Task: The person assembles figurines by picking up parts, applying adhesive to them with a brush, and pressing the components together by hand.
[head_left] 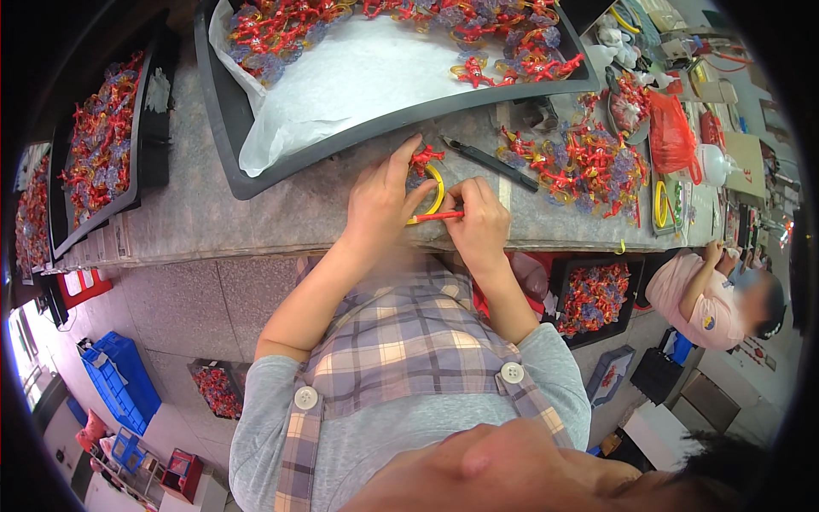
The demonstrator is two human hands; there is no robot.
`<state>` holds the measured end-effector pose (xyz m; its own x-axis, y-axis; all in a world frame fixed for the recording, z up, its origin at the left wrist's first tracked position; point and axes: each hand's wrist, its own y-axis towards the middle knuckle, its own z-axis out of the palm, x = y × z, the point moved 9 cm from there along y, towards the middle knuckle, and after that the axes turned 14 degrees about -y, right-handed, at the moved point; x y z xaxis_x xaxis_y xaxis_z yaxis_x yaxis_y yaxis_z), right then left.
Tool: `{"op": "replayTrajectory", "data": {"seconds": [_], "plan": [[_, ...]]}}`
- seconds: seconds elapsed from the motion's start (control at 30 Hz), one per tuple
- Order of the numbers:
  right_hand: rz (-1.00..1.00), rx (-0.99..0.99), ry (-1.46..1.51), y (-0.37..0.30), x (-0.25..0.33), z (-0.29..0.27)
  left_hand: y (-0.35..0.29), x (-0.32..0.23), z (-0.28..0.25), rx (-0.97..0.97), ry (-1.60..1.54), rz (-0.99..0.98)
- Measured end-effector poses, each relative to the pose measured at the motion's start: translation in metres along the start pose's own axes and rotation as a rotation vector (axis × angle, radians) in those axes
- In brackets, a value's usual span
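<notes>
Right hand (pixel 479 220) has a thin red stick (pixel 439 215) pinched in its fingertips, one end right by the yellow ring (pixel 439 194). Left hand (pixel 381 200) is bent over that ring and a red figure (pixel 425 159) on the table; can't tell if those fingers really grip or just steady. So I'd call this piece mid-job, not done. Further out there's a craft knife (pixel 490 162), then a loose pile (pixel 589 162) on the right. The black tray (pixel 220 119) ahead is only part-filled, so probably plenty left, though finished vs untouched is anyone's guess.
</notes>
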<state>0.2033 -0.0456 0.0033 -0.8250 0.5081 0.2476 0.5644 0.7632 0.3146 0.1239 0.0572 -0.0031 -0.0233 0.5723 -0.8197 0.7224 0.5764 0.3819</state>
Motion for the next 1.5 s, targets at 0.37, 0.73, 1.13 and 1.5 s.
{"op": "replayTrajectory", "data": {"seconds": [0.37, 0.73, 1.13, 1.5], "plan": [[0.211, -0.104, 0.63, 0.021, -0.042, -0.036, -0.005, 0.013, -0.003, 0.039, -0.278, -0.193], [0.202, 0.012, 1.062, 0.024, -0.006, -0.024, -0.006, -0.006, -0.009, 0.09, -0.607, -0.336], [0.107, -0.102, 0.451, 0.025, 0.01, -0.038, -0.004, -0.014, -0.015, 0.056, -0.458, -0.297], [-0.128, -0.183, 0.247, 0.027, 0.021, -0.045, -0.001, -0.016, -0.02, 0.052, -0.374, -0.259]]}}
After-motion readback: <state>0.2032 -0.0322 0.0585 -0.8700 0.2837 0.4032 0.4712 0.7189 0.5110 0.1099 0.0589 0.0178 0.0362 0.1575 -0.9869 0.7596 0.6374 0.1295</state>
